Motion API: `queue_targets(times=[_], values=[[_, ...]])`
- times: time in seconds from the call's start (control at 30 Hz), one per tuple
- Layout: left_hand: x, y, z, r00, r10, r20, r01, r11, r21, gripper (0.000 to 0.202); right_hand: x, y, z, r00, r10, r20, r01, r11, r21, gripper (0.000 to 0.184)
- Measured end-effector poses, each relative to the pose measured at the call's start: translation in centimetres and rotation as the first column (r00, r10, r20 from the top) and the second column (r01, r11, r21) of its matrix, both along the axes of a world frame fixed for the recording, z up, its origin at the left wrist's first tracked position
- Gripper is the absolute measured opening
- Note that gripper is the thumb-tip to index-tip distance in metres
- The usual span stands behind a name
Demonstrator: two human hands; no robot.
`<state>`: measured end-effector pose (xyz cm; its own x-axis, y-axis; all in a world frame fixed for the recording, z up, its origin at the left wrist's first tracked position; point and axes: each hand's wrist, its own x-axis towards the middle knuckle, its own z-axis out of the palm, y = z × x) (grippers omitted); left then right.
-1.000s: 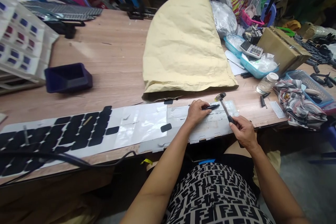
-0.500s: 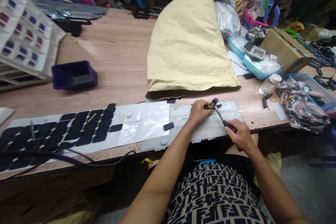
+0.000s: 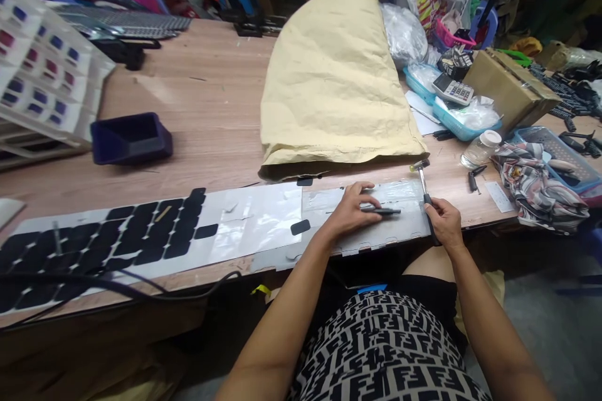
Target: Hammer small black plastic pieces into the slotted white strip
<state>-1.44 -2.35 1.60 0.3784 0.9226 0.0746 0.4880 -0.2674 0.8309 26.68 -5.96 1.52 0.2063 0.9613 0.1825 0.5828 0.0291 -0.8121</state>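
My right hand [image 3: 446,220] is closed around the black grip of a small hammer [image 3: 424,187]. Its head, with a yellow face on one side, points away from me near the right end of a grey board [image 3: 357,235]. Over that board my left hand [image 3: 352,208] has its thumb and some fingers on a slim black pen-like piece [image 3: 389,211]; the index finger is stretched out above it. The left part of the piece is hidden by the fingers.
Left of the board lies a white sheet with black rounded pads [image 3: 145,232]. Beyond stand a large yellowish paper sack [image 3: 333,88] and a dark blue bin [image 3: 132,138]. A clear jar [image 3: 480,149], blue baskets [image 3: 463,128] and a patterned cloth [image 3: 536,188] are at the right.
The hammer has moved right, away from the left hand, and its head now points away from me. The left hand has shifted slightly toward me, and the slim black piece shows more plainly.
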Motion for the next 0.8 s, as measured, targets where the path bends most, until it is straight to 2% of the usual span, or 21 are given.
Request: queue_targets(times=[0.07,0.13,0.27,0.37,0.43,0.47,0.5,0.57,0.63,0.73,0.8], values=[[-0.9,-2.1,0.5,0.988,-0.153,-0.004,0.153,0.988,-0.032,0.018,0.0,0.0,-0.2,1.0,0.018,0.017,-0.018,1.0,0.009,0.03],[-1.4,-4.1,0.7,0.964,-0.262,-0.052,0.259,0.964,-0.063,0.021,-0.1,0.0,-0.2,0.999,0.018,0.031,-0.018,1.0,0.013,0.029],[-1.6,-6.9,0.7,0.93,-0.32,-0.178,0.316,0.947,-0.053,0.027,-0.3,-0.1,0.0,0.999,0.003,0.039,-0.003,1.0,0.014,0.029],[-1.7,-7.0,1.1,0.916,-0.356,-0.185,0.35,0.935,-0.066,0.031,-0.3,-0.1,0.1,0.999,0.004,0.038,-0.005,1.0,0.011,0.03],[-1.8,-5.7,1.6,0.922,-0.364,-0.131,0.354,0.931,-0.093,0.025,-0.4,-0.1,0.1,0.999,0.005,0.038,-0.006,1.0,0.01,0.03],[-1.9,-4.5,1.8,0.938,-0.332,-0.103,0.323,0.942,-0.097,0.021,-0.4,-0.1,0.1,0.999,0.006,0.038,-0.006,1.0,0.011,0.03],[-1.9,-3.1,2.0,0.959,-0.267,-0.091,0.259,0.962,-0.09,0.018,-0.4,-0.2,0.1,0.999,0.005,0.039,-0.005,1.0,0.013,0.03],[-1.7,0.3,2.0,0.99,-0.065,-0.129,0.06,0.997,-0.038,0.017,-0.5,-0.2,0.1,0.999,0.002,0.041,-0.003,1.0,0.017,0.03],[-1.3,4.1,1.8,0.966,0.123,-0.23,-0.112,0.992,0.057,0.019,-0.6,-0.3,0.2,0.999,0.003,0.047,-0.005,1.0,0.023,0.03],[-0.7,9.1,1.4,0.912,0.245,-0.329,-0.201,0.966,0.161,0.036,-0.6,-0.3,0.2,0.998,0.012,0.061,-0.014,0.999,0.035,0.028],[-0.3,11.5,1.6,0.891,0.303,-0.337,-0.243,0.947,0.209,0.05,-0.6,-0.3,0.2,0.997,0.016,0.07,-0.019,0.999,0.04,0.027]])
